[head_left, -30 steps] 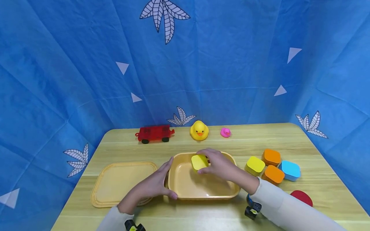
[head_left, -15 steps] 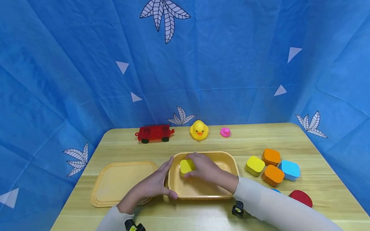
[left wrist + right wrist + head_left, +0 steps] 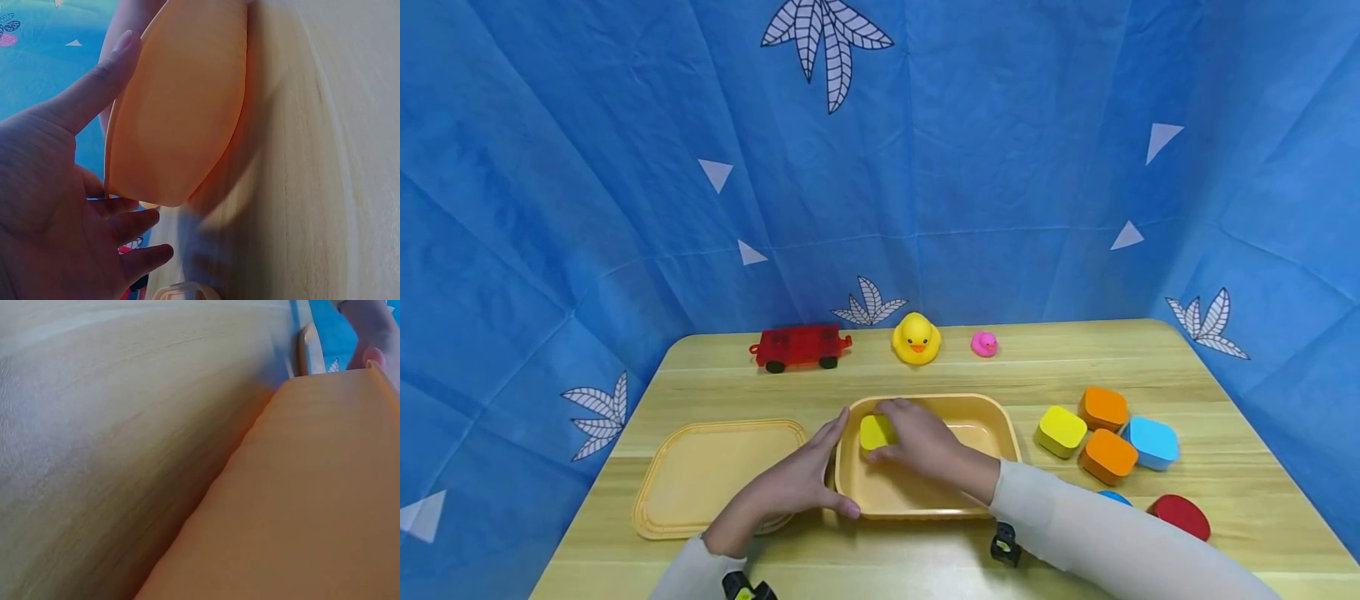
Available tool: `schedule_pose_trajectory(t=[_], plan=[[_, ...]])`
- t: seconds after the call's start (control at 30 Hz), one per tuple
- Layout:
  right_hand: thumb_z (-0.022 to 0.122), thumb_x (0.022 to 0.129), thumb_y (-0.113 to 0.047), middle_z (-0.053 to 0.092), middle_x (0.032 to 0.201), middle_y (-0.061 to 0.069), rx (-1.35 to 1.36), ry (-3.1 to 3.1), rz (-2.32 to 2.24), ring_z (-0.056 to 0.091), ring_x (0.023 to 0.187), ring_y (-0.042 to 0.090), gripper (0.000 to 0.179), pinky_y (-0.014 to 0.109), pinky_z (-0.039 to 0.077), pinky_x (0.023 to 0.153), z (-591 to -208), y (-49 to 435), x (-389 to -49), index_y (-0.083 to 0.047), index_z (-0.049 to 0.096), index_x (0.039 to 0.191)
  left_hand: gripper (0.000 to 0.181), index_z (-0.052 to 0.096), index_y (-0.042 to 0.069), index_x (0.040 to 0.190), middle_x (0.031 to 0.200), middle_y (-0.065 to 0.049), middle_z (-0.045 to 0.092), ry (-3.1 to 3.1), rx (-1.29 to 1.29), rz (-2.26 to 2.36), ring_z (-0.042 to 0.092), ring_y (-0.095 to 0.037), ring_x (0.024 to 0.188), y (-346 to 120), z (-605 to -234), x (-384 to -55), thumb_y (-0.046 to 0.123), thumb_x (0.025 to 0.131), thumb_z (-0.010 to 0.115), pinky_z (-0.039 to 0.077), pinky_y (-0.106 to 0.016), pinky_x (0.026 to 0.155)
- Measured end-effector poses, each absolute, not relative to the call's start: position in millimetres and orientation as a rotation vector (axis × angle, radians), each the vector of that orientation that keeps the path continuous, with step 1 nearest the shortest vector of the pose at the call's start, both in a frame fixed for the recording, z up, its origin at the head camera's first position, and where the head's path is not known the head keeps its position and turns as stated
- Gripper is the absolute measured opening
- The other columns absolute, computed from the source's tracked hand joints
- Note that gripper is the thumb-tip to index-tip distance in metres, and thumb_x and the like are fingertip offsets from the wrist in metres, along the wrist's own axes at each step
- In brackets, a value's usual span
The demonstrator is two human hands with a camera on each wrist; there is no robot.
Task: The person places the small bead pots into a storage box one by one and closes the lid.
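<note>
Inside a tan plastic bin [image 3: 955,492], near its left end, my right hand [image 3: 921,442] grips a yellow rounded block [image 3: 877,433]. Fingers are at its far side and the thumb at its near side. My left hand [image 3: 808,475] spans the bin's left end from outside, with the thumb at the near corner and index finger toward the far one. In the left wrist view, the thumb of that left hand [image 3: 69,181] lies straight along the bin wall [image 3: 181,112], other fingers spread loosely. The right wrist view shows mostly the bin's outer wall [image 3: 300,487]; block and right hand are hidden there.
A tan lid [image 3: 715,475] lies left of the bin. To the right are a yellow block [image 3: 1062,431], orange blocks [image 3: 1108,456], a blue block [image 3: 1152,442] and a red round piece [image 3: 1182,516]. Behind stand a red toy wagon [image 3: 801,347], yellow duck [image 3: 917,338] and pink duck [image 3: 984,343].
My right hand has carried the yellow block leftward and lower into the bin, toward its left wall. A blue piece by the right sleeve has come into view. My left hand has stayed put.
</note>
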State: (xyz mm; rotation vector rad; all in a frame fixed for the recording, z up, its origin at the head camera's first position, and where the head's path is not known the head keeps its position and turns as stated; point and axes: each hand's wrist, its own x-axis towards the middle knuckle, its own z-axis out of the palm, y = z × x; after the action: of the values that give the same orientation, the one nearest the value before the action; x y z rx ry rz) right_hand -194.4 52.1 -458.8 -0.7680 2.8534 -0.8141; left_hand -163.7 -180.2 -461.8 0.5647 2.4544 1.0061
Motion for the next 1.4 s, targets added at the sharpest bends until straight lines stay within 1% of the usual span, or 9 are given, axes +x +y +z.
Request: schedule_pose_trajectory(t=[0.2,0.37,0.47,0.6,0.7,0.83,1.07,1.17,1.4], plan=[[0.087,0.082,-0.042,0.066,0.133,0.015,-0.801,2.87,-0.806,0.063,0.122,0.035,0.067,0.05,0.049,0.107,-459.2,51.0,-194.5,-0.009,0.064,0.136,0.138,-0.003,0.021,0.167,0.173,-0.011,0.008,2.457,0.587,1.01,0.017,-0.036,0.157,-181.3,-461.2,-163.4,0.054,0.071,0.091,0.025,-0.058,0.123],[0.087,0.083,-0.041,0.063,0.138,0.017,-0.808,2.829,-0.802,0.059,0.127,0.037,0.071,0.051,0.047,0.11,-458.6,53.8,-195.4,-0.007,0.062,0.14,0.137,-0.003,0.021,0.167,0.173,-0.01,0.007,2.447,0.585,1.014,0.016,-0.036,0.157,-181.0,-461.0,-163.3,0.054,0.072,0.09,0.025,-0.057,0.123],[0.088,0.083,-0.036,0.062,0.14,0.017,-0.815,2.795,-0.817,0.059,0.127,0.036,0.071,0.05,0.047,0.11,-456.9,57.9,-195.2,-0.006,0.061,0.142,0.137,-0.003,0.022,0.167,0.174,-0.009,0.006,2.441,0.578,1.011,0.015,-0.034,0.157,-180.5,-461.3,-163.7,0.057,0.072,0.09,0.025,-0.056,0.124],[0.088,0.084,-0.027,0.065,0.134,0.015,-0.846,2.779,-0.848,0.065,0.107,0.028,0.067,0.045,0.053,0.101,-454.2,63.4,-194.9,-0.004,0.061,0.141,0.137,-0.003,0.024,0.167,0.174,-0.009,0.006,2.441,0.576,1.008,0.016,-0.034,0.157,-180.2,-461.6,-164.1,0.059,0.071,0.089,0.026,-0.056,0.124],[0.087,0.085,-0.024,0.067,0.131,0.014,-0.882,2.783,-0.856,0.065,0.102,0.025,0.064,0.043,0.054,0.099,-454.1,65.4,-195.3,-0.002,0.062,0.139,0.137,-0.003,0.027,0.167,0.173,-0.009,0.007,2.44,0.572,1.009,0.016,-0.035,0.157,-180.2,-462.0,-163.8,0.058,0.071,0.09,0.026,-0.057,0.123],[0.086,0.086,-0.024,0.066,0.134,0.015,-0.916,2.79,-0.853,0.064,0.116,0.029,0.061,0.045,0.052,0.105,-455.8,65.0,-196.2,-0.001,0.063,0.137,0.136,-0.003,0.028,0.167,0.173,-0.009,0.007,2.438,0.567,1.007,0.016,-0.036,0.157,-180.1,-462.1,-163.5,0.056,0.072,0.09,0.026,-0.058,0.123],[0.086,0.086,-0.023,0.065,0.135,0.016,-0.934,2.796,-0.853,0.062,0.123,0.034,0.059,0.048,0.049,0.109,-456.5,63.0,-196.9,-0.001,0.064,0.136,0.138,-0.004,0.028,0.166,0.173,-0.009,0.006,2.435,0.581,1.033,0.014,-0.034,0.158,-180.3,-463.3,-164.3,0.054,0.07,0.092,0.023,-0.057,0.124],[0.086,0.086,-0.024,0.065,0.136,0.016,-0.918,2.777,-0.87,0.062,0.123,0.033,0.06,0.047,0.049,0.109,-456.0,64.4,-196.8,-0.001,0.063,0.137,0.138,-0.004,0.028,0.166,0.173,-0.009,0.006,2.432,0.579,1.035,0.014,-0.035,0.158,-180.2,-463.4,-163.8,0.053,0.07,0.092,0.023,-0.057,0.124],[0.086,0.086,-0.025,0.065,0.135,0.014,-0.876,2.732,-0.965,0.066,0.113,0.03,0.061,0.046,0.053,0.103,-454.3,75.5,-194.4,-0.003,0.063,0.138,0.138,-0.002,0.027,0.167,0.173,-0.011,0.007,2.436,0.562,1.026,0.015,-0.037,0.157,-180.0,-462.5,-162.5,0.053,0.07,0.092,0.023,-0.059,0.123]])
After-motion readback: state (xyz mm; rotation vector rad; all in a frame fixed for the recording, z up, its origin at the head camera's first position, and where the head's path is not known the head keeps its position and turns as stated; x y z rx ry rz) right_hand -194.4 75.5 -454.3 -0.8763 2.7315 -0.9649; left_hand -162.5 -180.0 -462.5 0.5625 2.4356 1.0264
